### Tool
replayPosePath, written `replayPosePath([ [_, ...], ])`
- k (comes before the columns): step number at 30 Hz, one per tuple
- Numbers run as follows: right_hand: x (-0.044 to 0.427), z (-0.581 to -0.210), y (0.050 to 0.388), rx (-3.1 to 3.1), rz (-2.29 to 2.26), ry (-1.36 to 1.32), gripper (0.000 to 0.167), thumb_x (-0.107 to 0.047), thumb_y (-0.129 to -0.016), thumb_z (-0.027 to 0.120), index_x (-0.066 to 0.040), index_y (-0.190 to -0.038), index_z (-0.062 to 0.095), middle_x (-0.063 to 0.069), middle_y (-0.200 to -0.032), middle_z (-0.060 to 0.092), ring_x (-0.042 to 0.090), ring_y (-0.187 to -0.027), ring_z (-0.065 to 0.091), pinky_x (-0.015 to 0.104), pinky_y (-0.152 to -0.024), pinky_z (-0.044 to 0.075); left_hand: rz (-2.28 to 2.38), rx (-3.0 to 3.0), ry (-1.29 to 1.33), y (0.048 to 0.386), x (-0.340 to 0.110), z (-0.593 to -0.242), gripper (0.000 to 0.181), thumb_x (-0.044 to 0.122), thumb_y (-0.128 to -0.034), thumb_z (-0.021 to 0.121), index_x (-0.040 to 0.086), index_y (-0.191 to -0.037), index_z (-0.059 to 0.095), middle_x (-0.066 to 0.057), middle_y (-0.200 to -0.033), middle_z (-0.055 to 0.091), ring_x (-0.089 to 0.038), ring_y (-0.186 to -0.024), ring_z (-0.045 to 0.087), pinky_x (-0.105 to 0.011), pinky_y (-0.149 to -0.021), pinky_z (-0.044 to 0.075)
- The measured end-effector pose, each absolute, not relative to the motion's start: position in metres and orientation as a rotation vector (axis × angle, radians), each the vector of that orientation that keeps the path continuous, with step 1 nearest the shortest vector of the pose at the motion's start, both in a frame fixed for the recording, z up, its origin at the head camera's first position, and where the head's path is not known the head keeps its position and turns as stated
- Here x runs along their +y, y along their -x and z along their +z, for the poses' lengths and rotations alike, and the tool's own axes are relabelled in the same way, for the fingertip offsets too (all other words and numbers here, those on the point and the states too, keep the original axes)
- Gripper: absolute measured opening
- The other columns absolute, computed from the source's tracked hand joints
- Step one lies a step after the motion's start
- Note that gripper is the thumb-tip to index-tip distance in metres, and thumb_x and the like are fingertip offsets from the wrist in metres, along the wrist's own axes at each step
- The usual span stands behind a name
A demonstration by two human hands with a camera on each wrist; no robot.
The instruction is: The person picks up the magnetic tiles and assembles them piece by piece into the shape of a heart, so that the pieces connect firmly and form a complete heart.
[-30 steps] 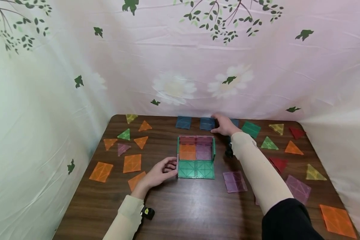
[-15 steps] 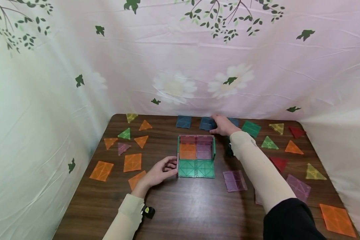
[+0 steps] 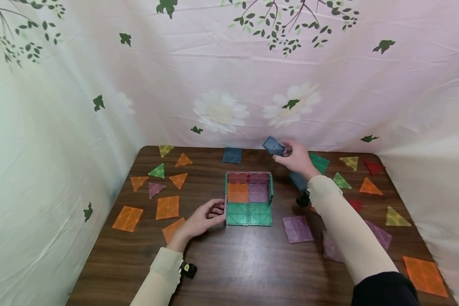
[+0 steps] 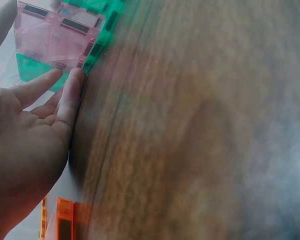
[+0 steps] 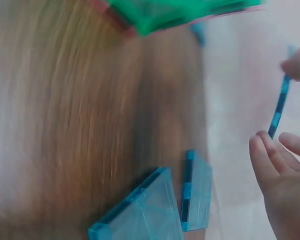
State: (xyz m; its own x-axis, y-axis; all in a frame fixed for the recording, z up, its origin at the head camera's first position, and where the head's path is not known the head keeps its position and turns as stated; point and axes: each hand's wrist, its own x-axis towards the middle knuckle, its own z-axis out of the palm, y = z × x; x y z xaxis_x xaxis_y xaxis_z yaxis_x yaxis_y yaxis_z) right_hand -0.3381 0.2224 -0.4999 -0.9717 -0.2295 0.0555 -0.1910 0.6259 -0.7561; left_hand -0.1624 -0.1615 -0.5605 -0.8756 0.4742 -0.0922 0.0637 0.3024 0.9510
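Observation:
Raised over the table's far edge, a blue square magnetic tile [image 3: 272, 145] is pinched between the thumb and fingers of my right hand [image 3: 296, 159]. The right wrist view shows that blue tile [image 5: 278, 107] edge-on. My left hand [image 3: 202, 219] rests beside a small box of magnetic tiles, with two green tiles [image 3: 249, 214] lying flat at its front. In the left wrist view, the left fingertips [image 4: 76, 76] touch the box's pink side tile [image 4: 60, 37]. Inside or through the box appear an orange tile [image 3: 238, 193] and a purple tile [image 3: 258, 193].
Another blue tile [image 3: 232, 155] lies at the back, and one [image 3: 299, 181] sits partly under the right wrist. Orange squares [image 3: 167, 207] and several triangles lie left. Purple tiles [image 3: 297, 229], an orange square [image 3: 425, 276] and triangles lie right. A fabric backdrop [image 3: 222, 85] surrounds the table.
My right hand has lifted a blue tile from the back of the table and shifted slightly right. The left hand stays beside the box.

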Motion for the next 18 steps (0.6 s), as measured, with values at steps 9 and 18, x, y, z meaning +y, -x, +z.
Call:
replayPosePath([
  [9, 0.24, -0.483, 0.283, 2.449, -1.82, 0.308, 0.069, -0.024, -0.103, 0.07, -0.008, -0.162, 0.038, 0.021, -0.155, 0.049, 0.019, -0.13, 0.056, 0.021, -0.099, 0.05, 1.599, 2.227, -0.478, 0.162, -0.163, -0.559, 0.058, 0.024, -0.1047, 0.068, 0.003, -0.154, 0.047, -0.016, -0.143, 0.058, -0.031, -0.125, 0.059, -0.046, -0.105, 0.049],
  [18, 0.249, -0.491, 0.22, 2.5, -1.778, 0.615, 0.072, 0.003, -0.096, 0.069, 0.003, -0.16, 0.035, 0.029, -0.139, 0.052, -0.001, -0.115, 0.058, 0.012, -0.096, 0.05, 1.594, 2.223, -0.486, 0.161, -0.162, -0.561, 0.058, 0.024, -0.1052, 0.067, 0.002, -0.154, 0.046, -0.017, -0.143, 0.058, -0.032, -0.125, 0.059, -0.047, -0.104, 0.049],
])
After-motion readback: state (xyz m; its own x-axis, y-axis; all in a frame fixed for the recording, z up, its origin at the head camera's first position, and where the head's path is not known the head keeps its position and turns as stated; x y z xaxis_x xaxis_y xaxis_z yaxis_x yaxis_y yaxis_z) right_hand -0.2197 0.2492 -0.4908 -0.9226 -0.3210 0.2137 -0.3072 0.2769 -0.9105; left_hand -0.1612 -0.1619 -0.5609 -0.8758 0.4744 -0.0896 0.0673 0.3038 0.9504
